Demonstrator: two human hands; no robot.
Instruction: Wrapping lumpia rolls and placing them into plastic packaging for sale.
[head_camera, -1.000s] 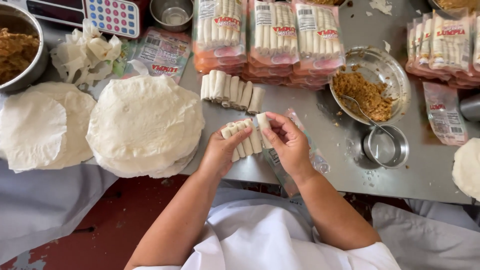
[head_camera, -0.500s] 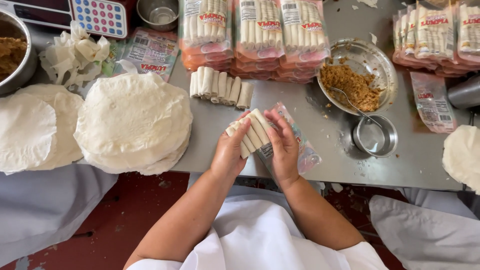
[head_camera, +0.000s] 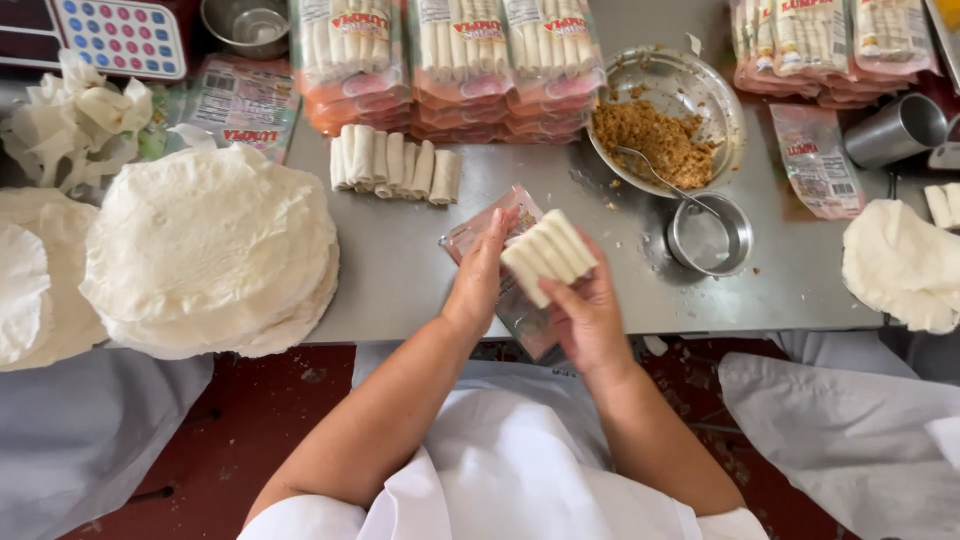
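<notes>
Pale cream rolls (head_camera: 548, 256), white wrapper stack (head_camera: 215, 240), brown filling (head_camera: 650, 140), grey table (head_camera: 400, 270).

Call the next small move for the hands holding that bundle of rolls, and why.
Probably slide the bundle of white rolls into the clear pouch beneath. Both hands, left hand and right hand, press the rolls into one squared block just above the pouch lying on the steel table.

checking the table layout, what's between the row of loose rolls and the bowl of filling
Only bare metal table lies between the loose rolls and the filling bowl in the head view, with a few crumbs near the bowl.
</notes>
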